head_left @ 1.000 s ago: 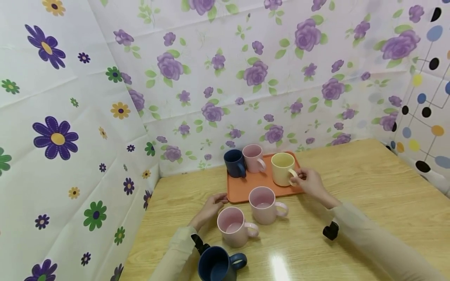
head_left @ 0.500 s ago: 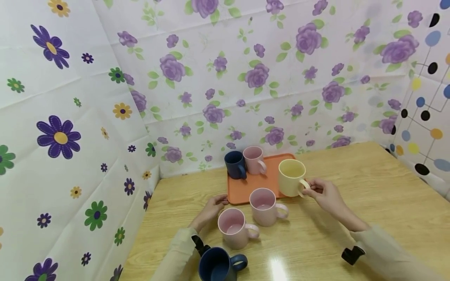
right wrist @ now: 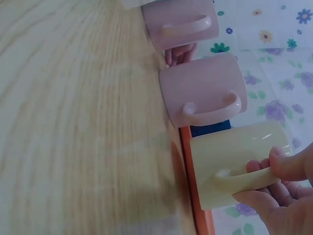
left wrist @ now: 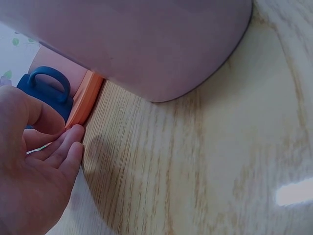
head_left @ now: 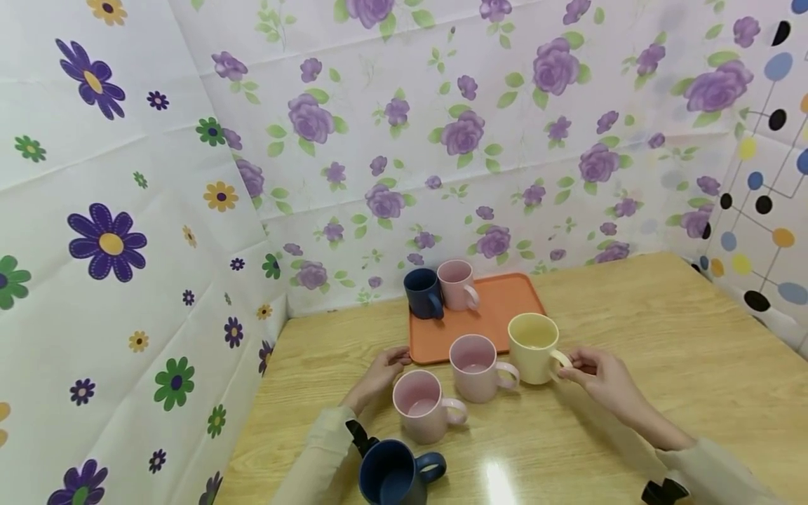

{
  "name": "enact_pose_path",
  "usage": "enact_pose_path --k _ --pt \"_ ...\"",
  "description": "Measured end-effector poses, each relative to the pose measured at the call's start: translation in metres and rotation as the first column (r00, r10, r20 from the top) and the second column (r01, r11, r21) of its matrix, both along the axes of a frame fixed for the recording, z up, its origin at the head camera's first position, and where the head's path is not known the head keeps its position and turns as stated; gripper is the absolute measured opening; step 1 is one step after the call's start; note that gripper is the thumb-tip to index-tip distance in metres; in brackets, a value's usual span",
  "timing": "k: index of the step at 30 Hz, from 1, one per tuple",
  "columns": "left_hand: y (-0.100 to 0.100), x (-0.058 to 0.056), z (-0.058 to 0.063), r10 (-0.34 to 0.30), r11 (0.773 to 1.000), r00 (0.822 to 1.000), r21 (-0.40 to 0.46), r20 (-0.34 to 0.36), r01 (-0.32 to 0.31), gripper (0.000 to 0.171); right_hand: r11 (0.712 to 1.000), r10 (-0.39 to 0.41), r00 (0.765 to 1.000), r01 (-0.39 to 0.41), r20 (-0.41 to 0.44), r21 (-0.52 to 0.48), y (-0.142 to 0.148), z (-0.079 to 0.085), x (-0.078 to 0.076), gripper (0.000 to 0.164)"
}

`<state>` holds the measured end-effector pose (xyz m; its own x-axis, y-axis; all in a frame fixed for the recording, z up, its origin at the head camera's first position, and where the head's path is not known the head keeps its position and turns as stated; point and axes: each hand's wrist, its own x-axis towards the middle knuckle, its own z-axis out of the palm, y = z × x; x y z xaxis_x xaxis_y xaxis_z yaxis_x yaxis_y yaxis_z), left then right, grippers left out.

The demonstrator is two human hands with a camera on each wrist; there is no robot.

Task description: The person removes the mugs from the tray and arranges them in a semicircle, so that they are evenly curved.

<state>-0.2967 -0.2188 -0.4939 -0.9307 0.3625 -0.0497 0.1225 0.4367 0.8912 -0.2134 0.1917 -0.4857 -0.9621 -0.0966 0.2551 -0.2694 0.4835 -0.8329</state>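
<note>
My right hand (head_left: 606, 386) pinches the handle of a yellow mug (head_left: 532, 351), thumb on one side and fingers curled on the other. The mug is upright in front of the orange tray's (head_left: 505, 301) right part; whether its base touches the table I cannot tell. A pink mug (right wrist: 203, 90) stands just to its left. My left hand (head_left: 376, 379) rests on the table, fingertips touching the tray's front left corner, as the left wrist view shows. On the tray are a dark blue mug (head_left: 421, 294) and a pink mug (head_left: 456, 284), side by side at the back left.
Nearer me, another pink mug (head_left: 419, 414) and a dark blue mug (head_left: 391, 477) stand beside my left forearm, handles pointing right. The wooden table (head_left: 631, 301) meets a flowered cloth wall (head_left: 391, 238) behind the tray and others at both sides.
My right hand has carried the yellow mug off the tray, toward me and slightly right, to beside the pink mug. My left hand has stayed at the tray's corner.
</note>
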Motion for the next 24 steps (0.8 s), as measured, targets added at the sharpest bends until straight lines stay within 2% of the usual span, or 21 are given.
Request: enact_pose_path --k 4,10,15,20,22,24 --pt "-0.001 -0.004 -0.009 0.033 0.999 0.999 -0.009 -0.009 -0.033 0.048 1.0 -0.009 1.0 0.009 -0.007 0.003 0.001 -0.003 0.004 0.018" --pt "0.0 -0.002 -0.01 0.024 1.0 1.0 -0.02 -0.013 -0.024 0.048 1.0 -0.01 1.0 0.011 0.015 -0.008 0.002 -0.015 0.006 0.019" --pt "0.003 0.008 0.003 -0.01 1.0 1.0 0.007 0.001 0.01 0.048 1.0 -0.017 1.0 0.018 0.019 -0.018 0.003 -0.021 0.007 0.021" --pt "0.007 0.019 0.022 -0.029 1.0 1.0 0.002 0.002 0.029 0.048 0.997 0.036 0.997 -0.031 0.066 -0.064 0.002 -0.019 0.008 0.024" --pt "0.007 0.019 0.025 -0.024 1.0 1.0 0.001 -0.001 0.024 0.047 0.998 0.052 0.995 -0.048 0.087 -0.045 0.002 -0.015 0.007 0.028" --pt "0.006 0.018 0.024 -0.014 1.0 1.0 0.008 0.002 0.014 0.047 0.999 0.041 0.996 -0.043 0.076 0.021 0.001 -0.01 0.008 0.038"
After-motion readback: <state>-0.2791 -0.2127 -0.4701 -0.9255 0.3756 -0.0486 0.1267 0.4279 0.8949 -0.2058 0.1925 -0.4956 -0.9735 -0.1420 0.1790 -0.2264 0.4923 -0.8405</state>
